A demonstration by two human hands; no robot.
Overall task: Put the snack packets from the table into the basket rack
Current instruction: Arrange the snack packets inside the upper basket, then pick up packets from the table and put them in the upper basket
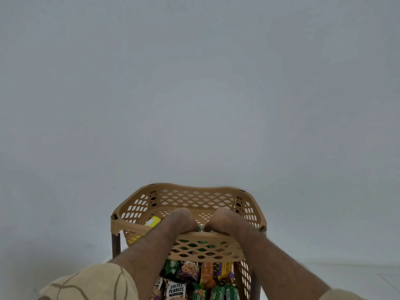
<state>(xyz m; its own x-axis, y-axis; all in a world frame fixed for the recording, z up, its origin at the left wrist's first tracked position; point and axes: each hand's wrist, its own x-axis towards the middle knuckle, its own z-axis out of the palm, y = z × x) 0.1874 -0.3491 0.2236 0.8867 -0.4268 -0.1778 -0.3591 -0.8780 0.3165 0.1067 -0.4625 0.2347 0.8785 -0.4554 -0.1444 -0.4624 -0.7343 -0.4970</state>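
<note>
Both forearms reach down over the near rim of the top basket (pixel 187 188) of a tan plastic rack. The left hand (pixel 180 219) and the right hand (pixel 220 219) sit side by side inside that basket, wrists bent so the knuckles point toward 12 o'clock. Their fingers drop behind the near rim and are hidden, so I cannot tell whether they are spread, narrow, or holding anything. A sliver of green wrapper (pixel 200 228) shows in the gap between the two hands, just above the rim; whether either hand grips it is not clear.

The basket's rim runs unbroken on all four sides, dipping in the middle of the far side and the near side. Between the hands and the far wall at 12 o'clock the perforated floor is bare, and so is the strip at 3 o'clock beside the right hand. At 9 o'clock, one yellow packet (pixel 152 221) lies against the left wall, close beside the left forearm.

Below, the lower basket (pixel 244 276) is crowded with snack packets packed edge to edge. One white packet (pixel 177 289) reads "Salted Peanuts"; others are green, orange, purple and yellow, but their overlap prevents an exact count. One dark leg (pixel 115 245) of the rack shows at 9 o'clock. A pale wall (pixel 194 94) fills everything beyond.
</note>
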